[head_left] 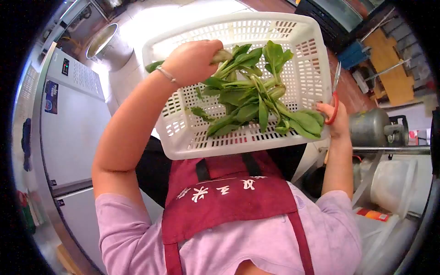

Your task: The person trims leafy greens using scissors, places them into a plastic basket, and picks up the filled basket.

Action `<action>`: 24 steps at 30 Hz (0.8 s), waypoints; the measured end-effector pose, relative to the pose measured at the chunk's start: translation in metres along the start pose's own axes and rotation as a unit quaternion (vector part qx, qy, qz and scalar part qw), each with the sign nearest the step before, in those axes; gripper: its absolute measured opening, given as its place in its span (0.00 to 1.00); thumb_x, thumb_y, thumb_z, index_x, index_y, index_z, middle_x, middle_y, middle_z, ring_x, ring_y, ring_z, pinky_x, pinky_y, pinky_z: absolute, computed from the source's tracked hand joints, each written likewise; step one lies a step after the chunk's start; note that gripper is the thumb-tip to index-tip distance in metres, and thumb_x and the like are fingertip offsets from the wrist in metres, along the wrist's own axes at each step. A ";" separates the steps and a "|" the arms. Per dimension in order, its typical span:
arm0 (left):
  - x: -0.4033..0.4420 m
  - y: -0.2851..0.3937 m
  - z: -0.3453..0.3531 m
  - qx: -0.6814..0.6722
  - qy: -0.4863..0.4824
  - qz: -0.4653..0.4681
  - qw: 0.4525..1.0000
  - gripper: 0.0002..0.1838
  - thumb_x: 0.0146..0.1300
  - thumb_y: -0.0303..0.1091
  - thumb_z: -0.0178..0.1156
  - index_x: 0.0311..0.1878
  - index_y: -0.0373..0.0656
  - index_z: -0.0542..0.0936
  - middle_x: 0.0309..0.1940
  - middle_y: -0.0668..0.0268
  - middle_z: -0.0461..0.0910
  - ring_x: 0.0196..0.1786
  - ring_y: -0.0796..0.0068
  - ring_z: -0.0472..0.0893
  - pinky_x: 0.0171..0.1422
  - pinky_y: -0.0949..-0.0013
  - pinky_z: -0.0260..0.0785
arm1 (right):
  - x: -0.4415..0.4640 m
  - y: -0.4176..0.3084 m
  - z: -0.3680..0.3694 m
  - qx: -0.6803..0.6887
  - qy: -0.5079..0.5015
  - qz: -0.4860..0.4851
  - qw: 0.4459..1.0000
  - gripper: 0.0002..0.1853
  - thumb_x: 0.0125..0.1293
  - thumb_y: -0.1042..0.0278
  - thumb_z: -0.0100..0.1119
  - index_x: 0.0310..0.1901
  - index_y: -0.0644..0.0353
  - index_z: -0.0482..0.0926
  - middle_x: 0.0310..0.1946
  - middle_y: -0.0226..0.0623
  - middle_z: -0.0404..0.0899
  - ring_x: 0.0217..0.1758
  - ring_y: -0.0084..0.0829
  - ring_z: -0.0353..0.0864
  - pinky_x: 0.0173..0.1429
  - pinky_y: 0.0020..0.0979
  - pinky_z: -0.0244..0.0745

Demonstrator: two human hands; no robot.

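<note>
A white perforated plastic basket (238, 153) is in front of my body, above my lap. Several leafy greens with pale stems (247, 110) lie loose in it. My left hand (195, 62) is over the basket's left part, closed around a leafy green (222, 56); its pale stem end shows at my fingers, and a leaf sticks out behind my wrist. At the right rim, my right hand (337, 119) is closed on red-handled scissors (334, 109), whose metal blades point upward. Some of its fingers are hidden.
To the left stands a white cabinet (73, 123), with a large metal pot (110, 48) on the floor beyond. On the right are a grey gas cylinder (369, 128) and a rack with a white tub (389, 183). A blue crate (353, 57) sits farther back.
</note>
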State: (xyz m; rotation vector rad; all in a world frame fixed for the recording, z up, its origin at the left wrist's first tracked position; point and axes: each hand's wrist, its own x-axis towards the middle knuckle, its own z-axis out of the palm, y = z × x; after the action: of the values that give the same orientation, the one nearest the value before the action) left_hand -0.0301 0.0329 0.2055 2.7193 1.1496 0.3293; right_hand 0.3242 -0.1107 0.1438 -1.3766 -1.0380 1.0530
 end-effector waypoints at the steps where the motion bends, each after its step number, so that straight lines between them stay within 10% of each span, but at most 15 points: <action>1: 0.008 0.000 0.007 0.039 0.010 0.038 0.998 0.16 0.51 0.30 0.57 0.46 0.43 0.73 0.37 0.54 0.77 0.43 0.52 0.77 0.48 0.56 0.70 | 0.003 0.002 -0.005 -0.003 -0.017 0.006 1.000 0.24 0.47 0.72 0.61 0.48 0.72 0.73 0.34 0.36 0.79 0.29 0.24 0.76 0.31 0.22 0.69; 7: 0.034 0.029 0.042 0.096 -0.081 0.276 0.953 0.19 0.49 0.28 0.59 0.47 0.50 0.75 0.38 0.59 0.74 0.42 0.55 0.77 0.44 0.56 0.70 | 0.004 0.006 -0.003 0.004 -0.013 0.011 1.000 0.21 0.48 0.73 0.60 0.46 0.73 0.74 0.33 0.37 0.79 0.29 0.23 0.76 0.31 0.22 0.69; 13: 0.054 0.061 0.062 0.033 -0.165 0.019 0.986 0.18 0.57 0.45 0.55 0.46 0.45 0.75 0.32 0.51 0.80 0.38 0.51 0.79 0.45 0.54 0.71 | 0.009 0.011 -0.008 0.021 -0.017 0.020 0.999 0.20 0.48 0.74 0.59 0.44 0.74 0.74 0.35 0.39 0.79 0.33 0.27 0.78 0.37 0.26 0.72; 18: 0.055 0.054 0.078 -0.020 -0.147 0.007 0.989 0.20 0.57 0.48 0.56 0.44 0.42 0.76 0.33 0.49 0.79 0.38 0.48 0.79 0.45 0.55 0.71 | 0.008 0.011 -0.010 -0.016 -0.006 0.037 0.999 0.19 0.48 0.73 0.59 0.43 0.74 0.74 0.35 0.39 0.79 0.34 0.27 0.78 0.39 0.27 0.72; 24: 0.051 0.041 0.050 -0.224 -0.084 -0.098 0.966 0.14 0.52 0.37 0.62 0.40 0.41 0.77 0.29 0.61 0.79 0.33 0.72 0.78 0.42 0.69 0.71 | 0.010 0.016 -0.010 0.000 -0.013 0.026 1.000 0.19 0.48 0.73 0.59 0.43 0.74 0.75 0.34 0.39 0.79 0.33 0.27 0.77 0.38 0.26 0.72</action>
State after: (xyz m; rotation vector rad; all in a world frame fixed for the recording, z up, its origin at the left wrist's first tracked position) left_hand 0.0459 0.0386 0.1746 2.1794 1.1250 0.2821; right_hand 0.3364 -0.1036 0.1281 -1.4010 -1.0255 1.1113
